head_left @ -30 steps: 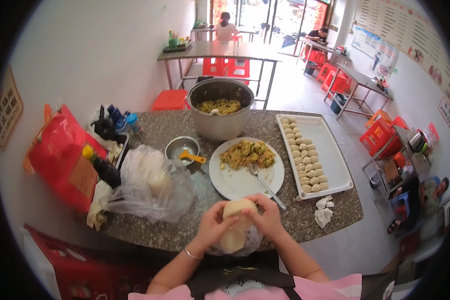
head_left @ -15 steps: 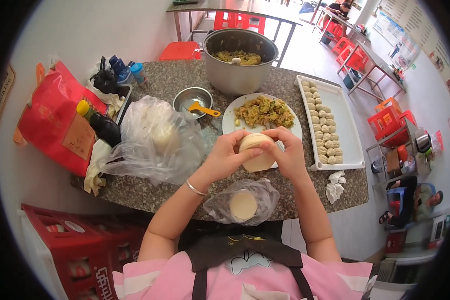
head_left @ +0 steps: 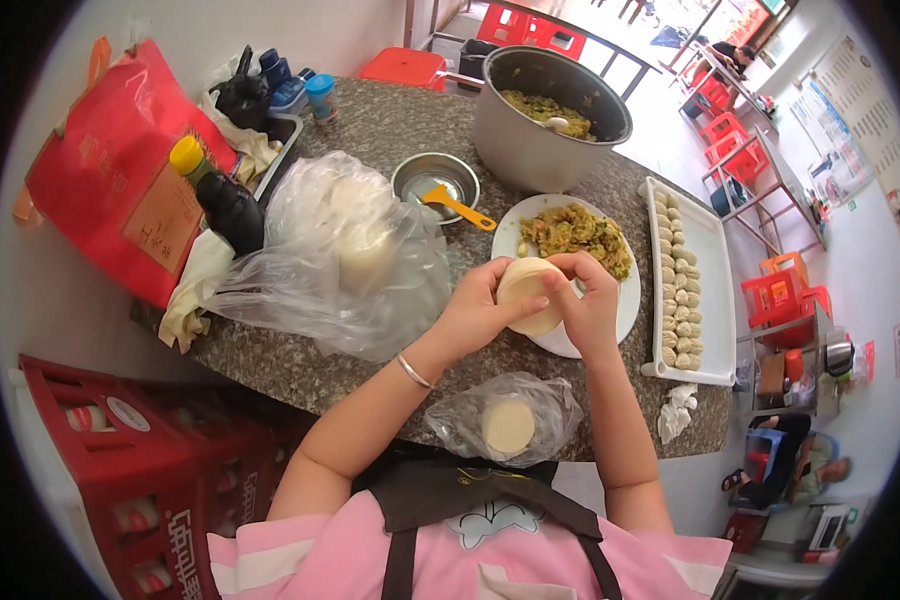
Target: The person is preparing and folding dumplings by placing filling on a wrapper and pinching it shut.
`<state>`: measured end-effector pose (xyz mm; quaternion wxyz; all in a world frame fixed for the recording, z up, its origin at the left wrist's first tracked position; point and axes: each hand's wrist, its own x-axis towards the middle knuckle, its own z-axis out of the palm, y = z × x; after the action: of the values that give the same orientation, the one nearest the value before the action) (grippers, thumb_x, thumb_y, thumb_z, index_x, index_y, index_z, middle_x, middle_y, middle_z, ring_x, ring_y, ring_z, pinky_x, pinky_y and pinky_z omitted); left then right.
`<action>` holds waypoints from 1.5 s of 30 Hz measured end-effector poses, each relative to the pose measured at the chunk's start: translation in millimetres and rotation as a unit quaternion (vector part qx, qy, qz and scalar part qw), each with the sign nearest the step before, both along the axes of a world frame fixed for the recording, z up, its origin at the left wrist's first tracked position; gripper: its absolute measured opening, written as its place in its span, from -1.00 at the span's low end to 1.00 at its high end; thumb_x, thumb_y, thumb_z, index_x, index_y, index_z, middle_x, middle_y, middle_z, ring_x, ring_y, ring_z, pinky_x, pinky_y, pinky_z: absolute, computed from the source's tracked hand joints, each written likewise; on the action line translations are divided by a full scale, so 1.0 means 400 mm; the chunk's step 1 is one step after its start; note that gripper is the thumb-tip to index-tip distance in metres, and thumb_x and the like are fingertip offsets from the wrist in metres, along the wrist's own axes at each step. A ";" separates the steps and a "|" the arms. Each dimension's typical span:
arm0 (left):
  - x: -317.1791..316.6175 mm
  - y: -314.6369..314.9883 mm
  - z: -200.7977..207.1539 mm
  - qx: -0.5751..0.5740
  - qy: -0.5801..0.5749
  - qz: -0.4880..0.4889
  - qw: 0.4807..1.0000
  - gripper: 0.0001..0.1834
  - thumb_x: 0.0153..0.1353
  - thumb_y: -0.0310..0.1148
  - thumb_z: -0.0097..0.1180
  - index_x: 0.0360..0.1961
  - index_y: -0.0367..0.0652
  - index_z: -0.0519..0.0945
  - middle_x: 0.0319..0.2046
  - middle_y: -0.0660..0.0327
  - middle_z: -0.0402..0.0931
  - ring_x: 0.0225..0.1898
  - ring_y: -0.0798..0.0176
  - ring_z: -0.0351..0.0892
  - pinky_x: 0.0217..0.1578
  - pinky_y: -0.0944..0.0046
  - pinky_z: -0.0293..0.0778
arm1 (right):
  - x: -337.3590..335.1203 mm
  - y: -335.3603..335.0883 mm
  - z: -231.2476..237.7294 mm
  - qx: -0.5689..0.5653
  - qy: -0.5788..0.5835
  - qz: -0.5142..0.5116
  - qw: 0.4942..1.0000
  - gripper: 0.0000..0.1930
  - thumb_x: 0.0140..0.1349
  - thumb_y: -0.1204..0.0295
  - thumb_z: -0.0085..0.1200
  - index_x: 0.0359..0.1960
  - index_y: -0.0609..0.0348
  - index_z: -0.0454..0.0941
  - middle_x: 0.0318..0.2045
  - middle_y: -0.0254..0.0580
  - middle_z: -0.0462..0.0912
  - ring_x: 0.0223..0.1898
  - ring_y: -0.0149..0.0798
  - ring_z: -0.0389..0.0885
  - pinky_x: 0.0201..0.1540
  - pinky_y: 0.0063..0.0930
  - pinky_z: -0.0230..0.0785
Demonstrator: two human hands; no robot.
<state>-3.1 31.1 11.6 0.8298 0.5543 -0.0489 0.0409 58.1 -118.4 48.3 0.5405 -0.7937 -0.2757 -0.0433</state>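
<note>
Both hands hold a pale round dumpling wrapper just in front of the plate's near-left rim. My left hand grips its left edge, thumb lying across the face. On the right edge, my right hand pinches it with thumb and fingers. Whether it is a single sheet or layered, I cannot tell. The white plate behind carries chopped filling, partly hidden by my fingers. Closer to me, more round wrappers lie on a crumpled clear plastic bag.
A large pot of filling stands behind the plate. Rows of pleated dumplings fill part of a white tray at right. Leftward are a metal bowl with an orange scraper, bagged dough and a dark bottle.
The view has turned, so the table's things sit tilted and farther right. Between my hands the wrapper has tipped, and its face shows more. Both hands keep hold of it.
</note>
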 end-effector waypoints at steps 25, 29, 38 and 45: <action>0.000 0.057 -0.001 0.136 -0.001 0.026 0.990 -0.62 0.10 -0.36 0.27 -0.07 -0.27 0.53 -0.27 0.26 0.59 -0.26 0.46 0.55 -0.25 0.39 0.50 | 0.061 0.085 0.045 -0.141 -0.032 0.114 0.983 -0.67 -0.11 0.26 0.35 -0.40 0.27 0.62 -0.53 -0.18 0.54 -0.45 -0.32 0.50 -0.36 -0.44 0.34; 0.016 0.065 -0.027 0.101 -0.027 0.082 0.991 -0.61 0.11 -0.37 0.26 -0.05 -0.30 0.51 -0.25 0.24 0.59 -0.26 0.45 0.56 -0.25 0.39 0.51 | 0.117 0.134 0.045 -0.155 -0.009 0.130 0.979 -0.68 -0.01 0.26 0.29 -0.36 0.28 0.61 -0.49 -0.15 0.58 -0.45 -0.32 0.52 -0.35 -0.45 0.36; 0.023 0.128 0.004 -0.155 -0.013 0.384 0.910 -0.70 0.19 -0.35 0.21 -0.12 -0.28 0.48 -0.23 0.22 0.55 -0.23 0.41 0.53 -0.21 0.40 0.47 | 0.177 0.239 -0.017 -0.305 -0.028 0.119 0.945 -0.63 0.12 0.31 0.16 -0.07 0.22 0.47 -0.49 -0.07 0.64 -0.45 -0.03 0.61 -0.35 -0.29 0.41; 0.022 0.141 0.008 -0.132 -0.006 0.384 0.914 -0.72 0.20 -0.40 0.18 -0.11 -0.25 0.43 -0.19 0.22 0.51 -0.18 0.42 0.49 -0.15 0.40 0.44 | 0.215 0.234 -0.018 -0.084 0.015 0.053 0.995 -0.79 0.15 0.38 0.12 -0.25 0.27 0.57 -0.56 -0.23 0.59 -0.54 -0.41 0.49 -0.43 -0.49 0.33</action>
<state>5.9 87.5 14.6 0.8158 0.4152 0.1683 0.3657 144.1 -24.7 41.0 0.4778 -0.8211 -0.3115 0.0209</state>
